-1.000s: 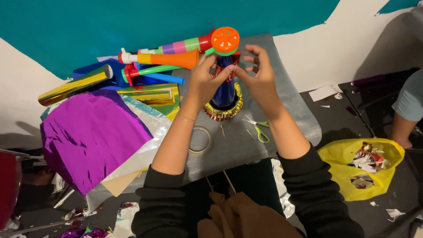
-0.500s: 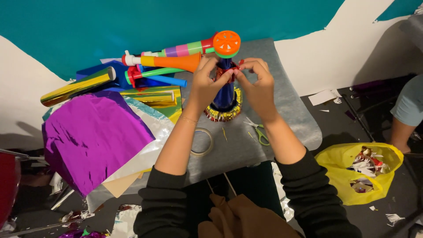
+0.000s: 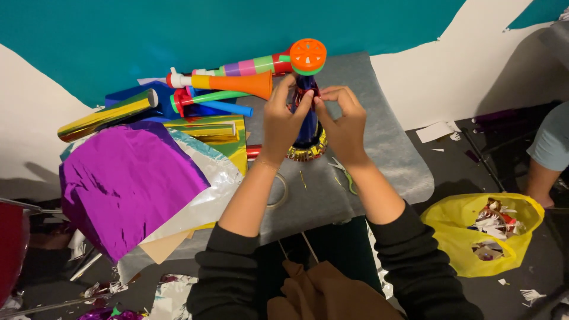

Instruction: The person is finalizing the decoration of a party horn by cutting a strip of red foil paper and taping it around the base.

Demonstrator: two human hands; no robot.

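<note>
- Two hands up at 12 o'clock on the grey mat (image 3: 391,154), both working the same blue horn (image 3: 307,121).
- Left hand (image 3: 283,118) grips the horn's left flank, fingers curled round the tube, thumb pressed to the front.
- Right hand (image 3: 342,123) pinches at the tube from the right, fingertips (image 3: 325,93) meeting the left hand's just under the orange cap (image 3: 307,55).
- The horn stands upright, bell down on the mat, a gold fringe (image 3: 307,152) ringing its base.
- At 10 o'clock, a pile of plastic horns (image 3: 237,83) lies on its side, orange, green, blue and striped.
- At 9 o'clock, purple foil (image 3: 124,178) sprawls over silver and gold sheets; a gold roll (image 3: 106,115) sits beyond it.
- Tape ring (image 3: 278,192) rests under the left forearm; green scissors (image 3: 345,173) lie just beside the right wrist.
- At 4 o'clock on the dark floor, a yellow bag (image 3: 450,237) gapes open, holding crumpled foil scraps (image 3: 495,219) in silver and red.
</note>
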